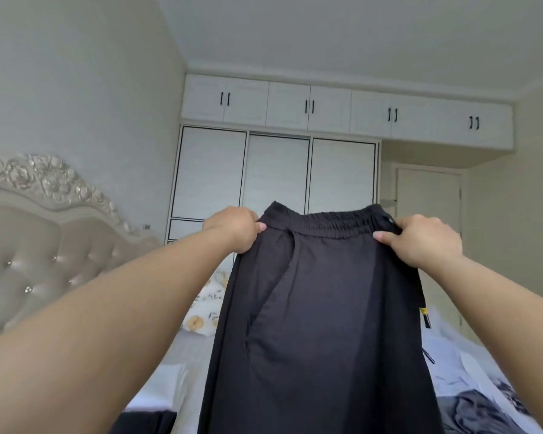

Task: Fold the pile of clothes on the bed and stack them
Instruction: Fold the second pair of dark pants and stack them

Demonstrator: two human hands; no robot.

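holding dark trousers: soft, light, limp, we judge; left hand and right hand pinch elastic waistband corners.

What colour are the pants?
Black, seen in the head view: the pants hang from both hands.

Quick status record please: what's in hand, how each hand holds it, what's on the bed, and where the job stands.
item in hand: black trousers, held up in the air by the elastic waistband, legs hanging down
left hand: grips the waistband's left end
right hand: grips the waistband's right end
bed: floral pillow behind the trousers; unfolded clothes on the right
headboard: on the left
wardrobe: straight ahead, doors closed
progress: trousers not yet folded; no stack in view
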